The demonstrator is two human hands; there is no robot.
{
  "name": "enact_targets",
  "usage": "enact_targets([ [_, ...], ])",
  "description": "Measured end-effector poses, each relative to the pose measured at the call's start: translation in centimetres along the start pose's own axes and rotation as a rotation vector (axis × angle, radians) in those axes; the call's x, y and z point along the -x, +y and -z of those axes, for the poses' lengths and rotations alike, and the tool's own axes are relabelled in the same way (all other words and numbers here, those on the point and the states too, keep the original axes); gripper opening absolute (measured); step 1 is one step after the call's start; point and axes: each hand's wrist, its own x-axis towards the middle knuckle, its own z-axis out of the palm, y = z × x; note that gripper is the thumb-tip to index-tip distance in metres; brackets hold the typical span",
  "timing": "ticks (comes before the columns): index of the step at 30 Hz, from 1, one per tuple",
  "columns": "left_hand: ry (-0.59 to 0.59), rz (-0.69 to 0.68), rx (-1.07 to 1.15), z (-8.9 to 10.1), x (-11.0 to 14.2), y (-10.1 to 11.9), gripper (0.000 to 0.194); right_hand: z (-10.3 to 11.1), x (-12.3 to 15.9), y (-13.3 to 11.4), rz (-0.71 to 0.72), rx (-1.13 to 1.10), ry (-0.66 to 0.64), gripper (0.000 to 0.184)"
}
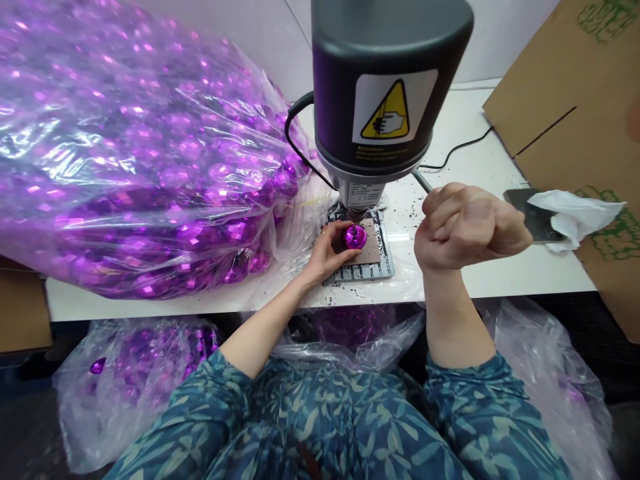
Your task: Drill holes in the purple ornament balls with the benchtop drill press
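A shiny purple ball (356,237) sits on the brown board (371,251) over the drill press base (383,269). My left hand (327,252) grips the ball from its left side, thumb in front and fingers behind. Right above the ball is the chuck of a black bench drill press (335,127); whether the bit touches the ball I cannot tell. My right hand (467,227) is closed in a fist around the end of the drill press lever (423,180), whose grip is hidden by the fingers.
A big clear bag of purple faceted balls (165,167) fills the table's left side. Dark shavings lie around the base. At right are a phone (533,213), a crumpled white tissue (575,213) and a cardboard box (575,100). More plastic bags (130,380) hang below the table edge.
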Motion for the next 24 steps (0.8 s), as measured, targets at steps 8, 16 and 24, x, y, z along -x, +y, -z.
enact_targets([
  [8, 0.018, -0.002, -0.015, -0.2, 0.1, -0.3, 0.065, 1.0, 0.9, 0.2, 0.109, -0.077, -0.148, 0.053],
  [16, 0.049, -0.011, -0.01, -0.4, -0.1, 0.5, 0.061, -3.2, -4.5, -1.0, -0.242, 0.001, -0.063, 0.058],
  [24, -0.265, -0.155, -0.418, 2.7, 6.4, 8.0, 0.052, -4.9, -7.6, 0.2, -0.434, 0.066, -0.172, 0.049],
])
